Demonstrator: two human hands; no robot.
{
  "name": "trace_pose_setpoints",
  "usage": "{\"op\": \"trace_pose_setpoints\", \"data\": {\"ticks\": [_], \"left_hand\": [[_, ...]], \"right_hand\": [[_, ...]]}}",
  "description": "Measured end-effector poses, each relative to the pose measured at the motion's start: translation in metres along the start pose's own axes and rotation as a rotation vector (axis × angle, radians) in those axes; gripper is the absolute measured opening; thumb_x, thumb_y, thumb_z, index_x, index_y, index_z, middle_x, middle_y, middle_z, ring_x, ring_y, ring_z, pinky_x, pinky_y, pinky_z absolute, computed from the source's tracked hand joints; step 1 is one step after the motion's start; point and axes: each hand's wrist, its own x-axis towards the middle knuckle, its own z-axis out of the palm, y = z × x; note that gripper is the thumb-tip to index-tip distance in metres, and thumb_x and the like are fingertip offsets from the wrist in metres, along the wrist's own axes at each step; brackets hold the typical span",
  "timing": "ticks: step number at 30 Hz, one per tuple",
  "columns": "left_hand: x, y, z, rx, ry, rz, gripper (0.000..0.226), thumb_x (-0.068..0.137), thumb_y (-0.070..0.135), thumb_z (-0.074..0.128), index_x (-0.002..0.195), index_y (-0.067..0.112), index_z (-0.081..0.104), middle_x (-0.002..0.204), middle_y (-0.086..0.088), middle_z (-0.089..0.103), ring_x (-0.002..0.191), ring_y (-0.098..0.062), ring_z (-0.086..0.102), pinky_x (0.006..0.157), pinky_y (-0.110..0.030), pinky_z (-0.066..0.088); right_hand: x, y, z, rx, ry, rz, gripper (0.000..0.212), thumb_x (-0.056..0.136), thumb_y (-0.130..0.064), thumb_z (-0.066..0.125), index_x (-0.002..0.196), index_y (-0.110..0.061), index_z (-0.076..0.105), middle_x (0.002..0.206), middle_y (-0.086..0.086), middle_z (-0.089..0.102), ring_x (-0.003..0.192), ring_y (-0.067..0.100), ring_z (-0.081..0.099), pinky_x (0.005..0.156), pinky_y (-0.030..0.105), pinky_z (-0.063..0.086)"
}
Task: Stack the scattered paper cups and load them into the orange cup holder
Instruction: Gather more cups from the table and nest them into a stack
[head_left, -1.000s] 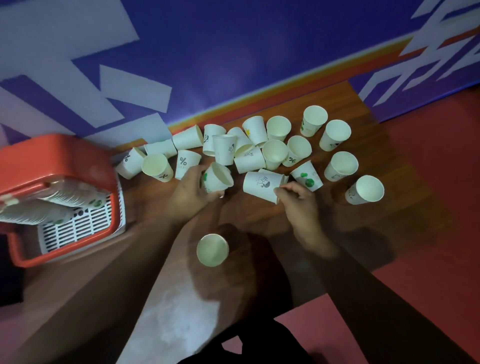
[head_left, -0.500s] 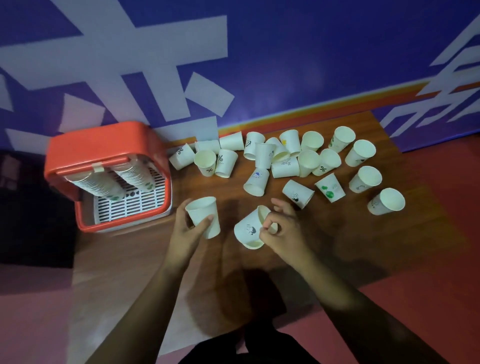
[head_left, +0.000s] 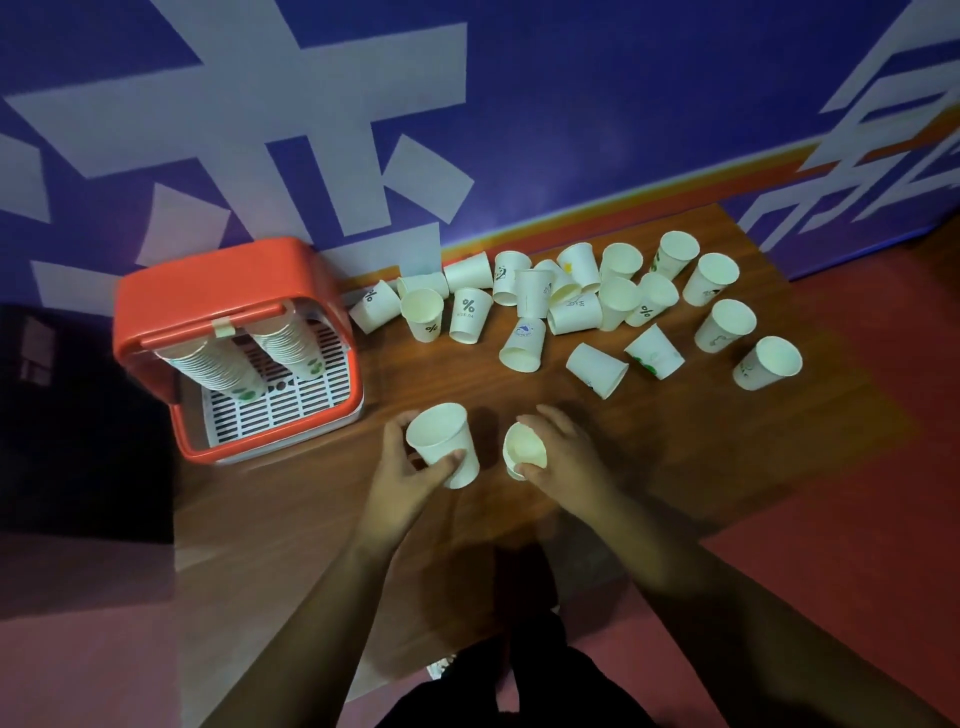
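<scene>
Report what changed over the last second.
Both hands pulled back from the pile toward the person, the left hand gripping one paper cup, the right hand a second cup, now side by side. The orange cup holder and its two stacks stayed put.

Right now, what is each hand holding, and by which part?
The left hand grips a paper cup around its side wall, mouth up. The right hand grips a second cup by its side, near the rim.
</scene>
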Motion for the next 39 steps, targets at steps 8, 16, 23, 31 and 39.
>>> {"op": "trace_pose_setpoints", "data": {"ticks": [8,16,23,31,39], "left_hand": [[0.031,0.023,0.061,0.218,-0.226,0.176,0.082,0.082,0.021,0.083,0.149,0.031,0.038,0.142,0.012,0.043,0.133,-0.002,0.041,0.105,-0.012,0.036],[0.052,-0.015,0.099,0.733,-0.314,0.146,0.087,0.077,0.051,0.067,0.153,0.029,0.031,0.134,0.005,0.043,0.126,-0.019,0.041,0.108,-0.049,0.039],[0.059,-0.019,0.102,0.611,-0.266,-0.043,0.098,0.072,0.079,0.059,0.154,0.045,0.020,0.140,0.011,0.030,0.137,-0.014,0.030,0.117,-0.040,0.029],[0.152,0.019,0.113,0.736,0.103,-0.031,0.061,0.093,0.040,0.068,0.141,0.010,0.045,0.137,-0.012,0.045,0.127,-0.031,0.047,0.105,-0.041,0.040],[0.229,0.023,0.164,0.920,0.055,-0.187,0.087,0.087,0.059,0.067,0.152,0.015,0.030,0.149,-0.014,0.043,0.137,-0.033,0.044,0.108,-0.048,0.042]], "right_hand": [[-0.042,0.057,-0.016,0.294,0.148,0.174,0.053,0.090,-0.033,0.068,0.137,-0.018,0.050,0.143,0.005,0.044,0.128,0.022,0.049,0.103,0.037,0.046],[-0.012,0.103,-0.043,0.276,0.150,0.205,0.050,0.090,-0.031,0.067,0.134,-0.014,0.051,0.140,0.008,0.044,0.124,0.026,0.052,0.101,0.041,0.048],[0.075,0.111,-0.048,-0.004,0.064,0.138,0.075,0.086,-0.044,0.067,0.147,-0.016,0.033,0.150,0.011,0.036,0.137,0.030,0.038,0.109,0.041,0.039],[0.119,0.123,-0.025,-0.249,0.037,0.138,0.062,0.089,-0.038,0.062,0.140,-0.011,0.040,0.136,0.015,0.049,0.130,0.031,0.044,0.110,0.040,0.035],[0.092,0.137,-0.030,0.070,-0.034,0.332,0.068,0.079,-0.048,0.072,0.130,-0.015,0.042,0.126,0.009,0.056,0.115,0.026,0.055,0.101,0.040,0.046]]}}
